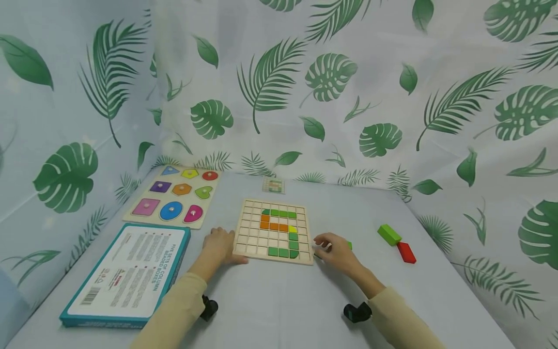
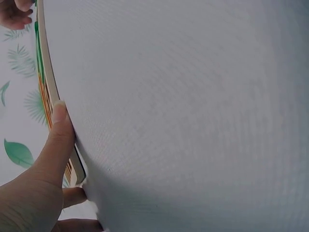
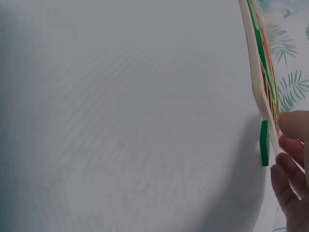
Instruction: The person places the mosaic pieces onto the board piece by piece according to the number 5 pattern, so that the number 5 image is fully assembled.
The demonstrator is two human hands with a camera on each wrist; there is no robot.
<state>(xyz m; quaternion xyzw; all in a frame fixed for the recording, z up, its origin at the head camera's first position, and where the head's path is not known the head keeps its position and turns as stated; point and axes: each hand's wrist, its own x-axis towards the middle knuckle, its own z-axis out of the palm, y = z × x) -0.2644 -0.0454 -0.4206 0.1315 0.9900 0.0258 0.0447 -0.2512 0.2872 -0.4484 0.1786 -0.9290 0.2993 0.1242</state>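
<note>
My left hand [image 1: 219, 246] holds the near left corner of a square wooden grid board [image 1: 253, 240], its thumb [image 2: 59, 116] along the front edge. Orange pieces [image 1: 273, 226], green pieces [image 1: 294, 245] and a yellow piece [image 1: 292, 229] lie in the grid in a winding line. At the board's right side, my right hand [image 1: 337, 252] hovers with loosely bent fingers and nothing visible between them. A small green piece [image 3: 264, 143] is on the table just by its fingertips, beside the board's edge. Another green piece [image 1: 349, 245] shows partly behind that hand.
A bright green block [image 1: 389, 235] and a red block [image 1: 406, 252] lie to the right. On the left are a teal-edged box [image 1: 126, 271] and a knobbed shape puzzle [image 1: 165, 199]. A small pattern card [image 1: 267, 186] lies beyond the board, near the leaf-printed curtain [image 1: 279, 145].
</note>
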